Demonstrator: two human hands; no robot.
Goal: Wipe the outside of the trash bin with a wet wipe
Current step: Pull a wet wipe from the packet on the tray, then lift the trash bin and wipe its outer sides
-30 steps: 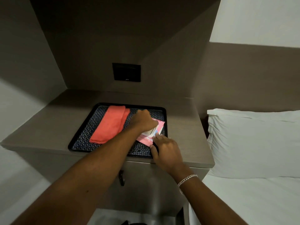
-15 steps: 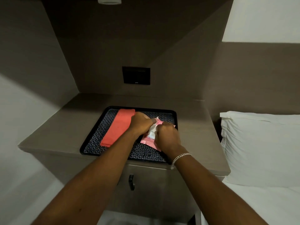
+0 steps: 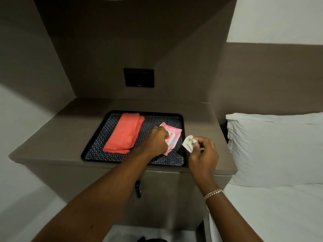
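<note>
A pink wet-wipe pack (image 3: 173, 135) lies on a black patterned tray (image 3: 182, 151) on the bedside cabinet. My left hand (image 3: 156, 142) presses down on the pack's left side with fingers curled. My right hand (image 3: 203, 155) hovers just right of the tray, pinching a crumpled white wet wipe (image 3: 188, 143) between thumb and fingers. A dark curved shape (image 3: 152, 240) shows at the bottom edge below the cabinet; I cannot tell whether it is the trash bin.
A folded orange cloth (image 3: 125, 133) lies on the tray's left half. The cabinet top (image 3: 63, 137) has a front door with a dark handle (image 3: 138, 188). A bed with a white pillow (image 3: 276, 147) stands close on the right. A black wall panel (image 3: 139, 77) sits behind.
My right hand has pulled a white wipe out of the pack and moved right, off the tray. My left hand still holds the pack down. The view has shifted slightly.
</note>
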